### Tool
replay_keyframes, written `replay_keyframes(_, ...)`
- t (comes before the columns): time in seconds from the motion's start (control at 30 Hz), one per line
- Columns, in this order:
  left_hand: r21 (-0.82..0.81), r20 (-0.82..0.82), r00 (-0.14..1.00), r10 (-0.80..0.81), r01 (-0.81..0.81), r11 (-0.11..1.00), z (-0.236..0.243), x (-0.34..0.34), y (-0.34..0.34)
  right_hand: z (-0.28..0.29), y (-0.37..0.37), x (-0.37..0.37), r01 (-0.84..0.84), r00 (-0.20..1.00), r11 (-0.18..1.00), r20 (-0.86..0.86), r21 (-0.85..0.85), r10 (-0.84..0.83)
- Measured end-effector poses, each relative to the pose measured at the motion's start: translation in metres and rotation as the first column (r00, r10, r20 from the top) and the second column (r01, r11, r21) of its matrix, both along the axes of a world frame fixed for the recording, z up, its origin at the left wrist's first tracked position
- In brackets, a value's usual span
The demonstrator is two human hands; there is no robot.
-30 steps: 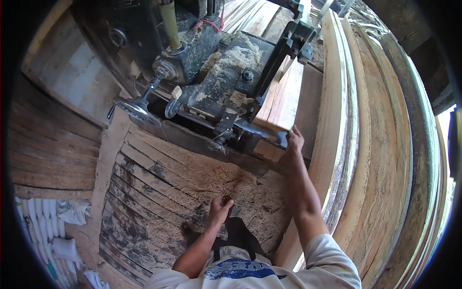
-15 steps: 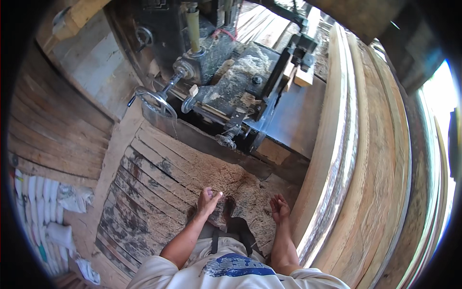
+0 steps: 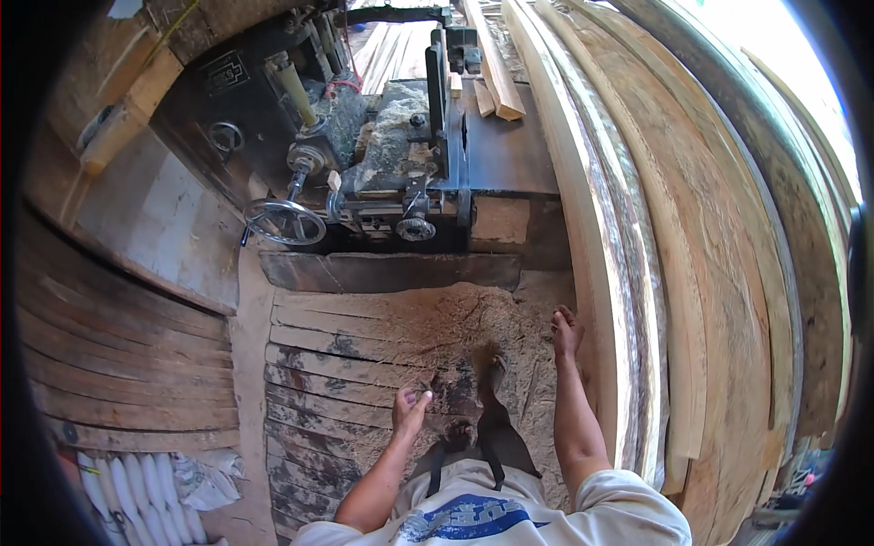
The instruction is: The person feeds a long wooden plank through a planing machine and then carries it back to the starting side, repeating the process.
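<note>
My left hand (image 3: 412, 411) hangs over the dusty plank floor, its thumb held away from the loosely bent fingers, and nothing shows in it. Farther forward, my right hand (image 3: 566, 331) is beside the nearest of the long boards (image 3: 583, 246); its fingers curl loosely, and I see nothing held. Neither hand touches the dark woodworking machine (image 3: 396, 177) ahead. On its flat steel table (image 3: 510, 150) lies a squared length of timber (image 3: 496, 73), with small wood offcuts (image 3: 483, 97) next to it. A spoked handwheel (image 3: 285, 222) sticks out at the machine's left.
A heap of sawdust (image 3: 455, 309) covers the floor before the machine's low front sill (image 3: 391, 271). Stacked timber (image 3: 719, 227) walls in the right side. At the left are a plank wall (image 3: 118, 355) and white filled bags (image 3: 146, 491). One of my feet (image 3: 496, 364) is stepping forward.
The view has turned right, so the machine sits straighter ahead and the squared timber shows more fully. My right hand has moved forward, and one leg has stepped out.
</note>
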State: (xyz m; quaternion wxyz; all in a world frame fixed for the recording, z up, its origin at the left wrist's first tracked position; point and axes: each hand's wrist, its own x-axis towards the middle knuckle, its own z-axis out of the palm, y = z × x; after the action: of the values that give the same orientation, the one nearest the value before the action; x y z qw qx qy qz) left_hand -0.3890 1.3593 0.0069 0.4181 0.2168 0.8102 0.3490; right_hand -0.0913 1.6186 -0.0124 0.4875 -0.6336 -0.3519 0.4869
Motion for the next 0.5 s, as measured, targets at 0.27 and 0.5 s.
replay_keyframes(0.27, -0.028, 0.179, 0.983, -0.044, 0.05, 0.998, 0.01, 0.002, -0.062, 0.015, -0.088, -0.009, 0.164, 0.972, 0.964, 0.132, 0.208, -0.194)
replay_keyframes(0.5, 0.175, 0.438, 0.84, -0.321, 0.27, 0.947, 0.031, 0.063, 0.014, 0.047, -0.085, -0.005, 0.209, 0.906, 0.948, -0.318, -0.24, -0.28)
